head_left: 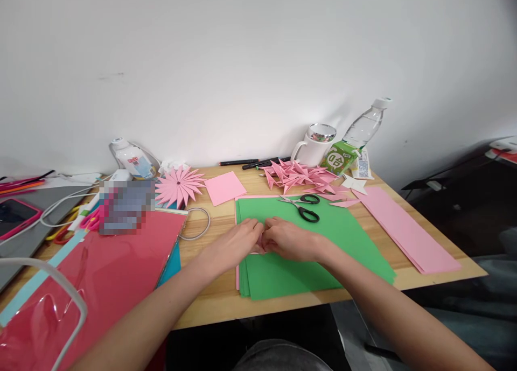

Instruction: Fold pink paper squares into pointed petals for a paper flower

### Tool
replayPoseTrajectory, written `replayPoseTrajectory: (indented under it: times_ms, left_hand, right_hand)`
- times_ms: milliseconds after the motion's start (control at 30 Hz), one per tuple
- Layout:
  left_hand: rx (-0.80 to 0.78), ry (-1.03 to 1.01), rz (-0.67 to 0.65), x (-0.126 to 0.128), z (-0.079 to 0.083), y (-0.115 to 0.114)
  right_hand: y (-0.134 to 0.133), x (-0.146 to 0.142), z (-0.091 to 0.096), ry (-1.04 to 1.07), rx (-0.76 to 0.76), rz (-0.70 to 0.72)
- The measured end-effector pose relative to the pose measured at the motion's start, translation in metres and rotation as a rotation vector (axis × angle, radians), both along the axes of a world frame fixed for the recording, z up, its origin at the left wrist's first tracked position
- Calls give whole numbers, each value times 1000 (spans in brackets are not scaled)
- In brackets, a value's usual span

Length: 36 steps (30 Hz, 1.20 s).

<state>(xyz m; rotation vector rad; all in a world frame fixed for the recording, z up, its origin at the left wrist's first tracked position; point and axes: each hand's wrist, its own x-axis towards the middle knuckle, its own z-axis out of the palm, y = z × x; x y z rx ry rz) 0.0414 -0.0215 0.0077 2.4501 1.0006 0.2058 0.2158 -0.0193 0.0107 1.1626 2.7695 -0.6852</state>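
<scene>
Okay, both hands are centre frame, fingertips curled in and nearly meeting: left hand point(247, 236) and right hand point(286, 237) look to be pinching one small pink paper piece point(257, 248) between them. Exact grip and folds hidden by the fingers. Piece sits over the left part of the green sheets point(319, 277), which probably serve as a flat pad; several in the stack, edges too tight to count.

One pair of scissors point(298, 203) lies on the green just beyond the hands, handles apart, presumably parked within reach.

Further out: one pink pinwheel point(179, 183) left of centre, one pink square pad point(226, 188) beside it, layers uncountable. Pile of pointed pink pieces point(291, 176) right of centre, overlapping, no reliable count. Pink strips point(404, 228) at right, at least two. Behind the pile: one mug point(316, 149), one green carton point(338, 158), one clear bottle point(365, 126).
</scene>
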Motion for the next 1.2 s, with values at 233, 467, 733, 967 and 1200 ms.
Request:
replayPoseTrajectory:
  times_ms: [233,467,733,967,1200]
  left_hand:
    - [-34,31,-2,-1,10,1]
    - [108,151,0,10,1,-3]
    - [25,101,-47,1,-2,-2]
    - [-193,-34,-166,-28,-1,17]
    - [-190,-15,-163,-28,4,16]
  right_hand:
    - [-5,12,4,-116,-15,-57]
    - [-8,22,11,-203,-12,-78]
    - [-9,17,21,-320,-9,-73]
    - [-11,19,23,-339,-36,-135]
    - [-14,25,19,-231,-150,-215]
